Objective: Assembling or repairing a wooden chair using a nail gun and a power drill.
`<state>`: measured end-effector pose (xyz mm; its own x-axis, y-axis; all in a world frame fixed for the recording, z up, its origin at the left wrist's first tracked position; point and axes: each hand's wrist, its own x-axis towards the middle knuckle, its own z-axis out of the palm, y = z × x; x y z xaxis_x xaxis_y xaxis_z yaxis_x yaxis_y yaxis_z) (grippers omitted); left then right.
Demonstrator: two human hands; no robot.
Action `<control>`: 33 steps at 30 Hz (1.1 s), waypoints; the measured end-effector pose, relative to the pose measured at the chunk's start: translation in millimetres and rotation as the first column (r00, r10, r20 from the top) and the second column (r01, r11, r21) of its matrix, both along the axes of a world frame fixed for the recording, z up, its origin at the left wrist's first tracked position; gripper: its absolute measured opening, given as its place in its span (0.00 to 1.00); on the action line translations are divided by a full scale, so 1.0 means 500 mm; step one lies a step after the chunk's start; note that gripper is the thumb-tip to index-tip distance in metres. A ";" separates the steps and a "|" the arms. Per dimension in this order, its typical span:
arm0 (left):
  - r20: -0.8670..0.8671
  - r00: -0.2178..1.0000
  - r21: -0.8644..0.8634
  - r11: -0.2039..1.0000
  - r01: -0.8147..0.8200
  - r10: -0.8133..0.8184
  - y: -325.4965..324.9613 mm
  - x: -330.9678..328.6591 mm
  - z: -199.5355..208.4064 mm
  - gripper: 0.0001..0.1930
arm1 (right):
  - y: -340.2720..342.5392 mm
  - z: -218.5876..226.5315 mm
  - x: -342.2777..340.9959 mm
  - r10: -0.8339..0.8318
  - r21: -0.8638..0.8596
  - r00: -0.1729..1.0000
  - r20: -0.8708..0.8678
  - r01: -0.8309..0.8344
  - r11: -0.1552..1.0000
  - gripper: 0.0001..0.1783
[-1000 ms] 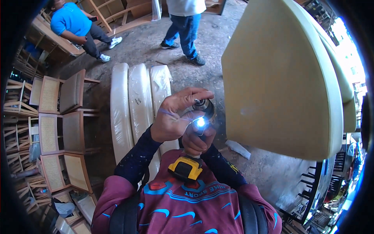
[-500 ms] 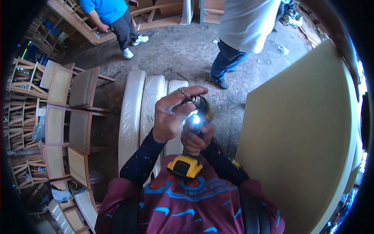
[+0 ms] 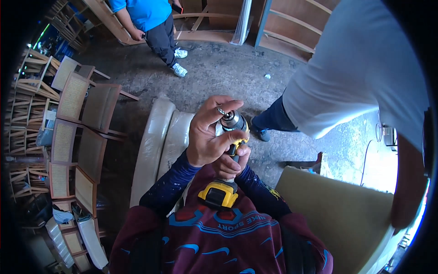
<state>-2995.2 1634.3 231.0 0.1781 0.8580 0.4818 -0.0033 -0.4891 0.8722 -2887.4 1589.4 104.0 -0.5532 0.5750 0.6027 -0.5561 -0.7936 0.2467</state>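
My right hand [image 3: 230, 165] is wrapped round the grip of a yellow and black cordless drill [image 3: 242, 132], its battery against my chest. The drill's silver chuck [image 3: 232, 119] points up and away from me. My left hand [image 3: 205, 132] curls round the chuck end, index finger over the top and thumb across the drill's body. A short, shiny drill bit [image 3: 222, 111] shows by its fingers at the chuck. Whether the bit is seated in the jaws I cannot tell.
Plastic-wrapped white cushions [image 3: 153, 141] stand just left of my arms. Cane-panelled chairs [image 3: 68, 137] line the left side. A beige panel [image 3: 333, 214] stands close on my right. A person in a white shirt [image 3: 337, 77] is near at right; another in blue [image 3: 141, 18] stands farther off.
My view has swung to the right. The person in white is now much closer on the right. The drill's light no longer shows, and my left thumb lies across the drill's body.
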 end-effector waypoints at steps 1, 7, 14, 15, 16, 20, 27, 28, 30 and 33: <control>0.006 1.000 -0.029 1.000 -0.005 0.005 0.032 0.005 -0.002 0.29 | 0.032 -0.009 0.005 0.000 -0.016 1.000 -0.005 0.000 1.000 0.30; 0.166 0.953 -0.209 0.936 0.284 -0.252 0.331 -0.001 -0.047 0.20 | 0.300 -0.050 0.040 -0.070 -0.013 0.997 0.018 0.071 0.997 0.29; 0.199 0.967 -0.146 0.971 0.188 -0.157 0.787 0.044 -0.125 0.13 | 0.757 -0.106 0.060 -0.295 0.049 0.948 0.122 0.291 0.955 0.28; 0.268 0.958 -0.215 0.964 0.160 -0.099 0.849 0.062 -0.121 0.10 | 0.822 -0.108 0.064 -0.322 0.032 0.935 0.152 0.321 0.947 0.28; 0.264 0.957 -0.225 0.958 0.180 -0.118 0.924 0.070 -0.113 0.10 | 0.884 -0.109 0.069 -0.346 0.016 0.921 0.180 0.349 0.937 0.28; 0.285 0.958 -0.313 0.940 0.133 -0.041 1.152 0.141 -0.084 0.06 | 1.056 -0.050 0.070 -0.467 -0.096 0.841 0.272 0.507 0.857 0.29; 0.319 0.805 -0.220 0.787 0.576 -0.500 1.448 0.287 -0.046 0.15 | 1.332 -0.023 0.191 -0.628 -0.066 0.768 0.127 0.638 0.767 0.27; 0.238 0.807 -0.138 0.803 0.580 -0.541 1.488 0.316 -0.050 0.17 | 1.366 -0.022 0.213 -0.646 -0.058 0.753 0.126 0.656 0.753 0.27; 0.230 0.768 -0.149 0.759 0.634 -0.597 1.566 0.381 -0.048 0.15 | 1.427 -0.026 0.267 -0.670 -0.065 0.739 0.077 0.674 0.736 0.28; 0.220 0.591 -0.254 0.540 0.803 -0.776 1.672 0.485 -0.023 0.10 | 1.530 -0.031 0.370 -0.699 -0.011 0.715 0.020 0.699 0.715 0.28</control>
<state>-2752.5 2470.3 219.5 0.8320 0.4819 0.2749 -0.3259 0.0234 0.9451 -2702.6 2354.2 88.6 0.0026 0.8109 0.5851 -0.9541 -0.1732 0.2443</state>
